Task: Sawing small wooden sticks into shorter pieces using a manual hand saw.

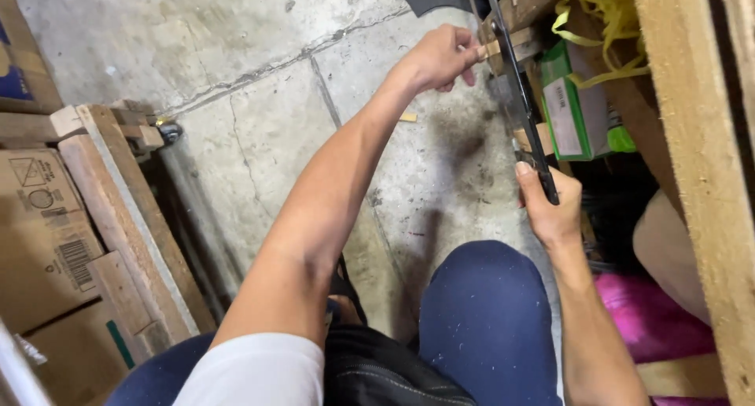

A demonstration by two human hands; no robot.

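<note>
My left hand [440, 56] reaches far forward and pinches a small pale wood piece [497, 44] at the top of the view. My right hand [550, 201] is closed on the lower end of a long dark saw [515, 91], whose blade runs up past the wood piece. Both hands work above a cracked concrete floor [259, 115]. My knee in dark blue trousers [484, 311] is just below the right hand.
Cardboard boxes [39, 241] and a wooden pallet edge [118, 217] stand at the left. A wide wooden beam [700, 162] runs down the right side. A green box [578, 99], yellow straps [598, 12] and a pink object [653, 311] lie beside it.
</note>
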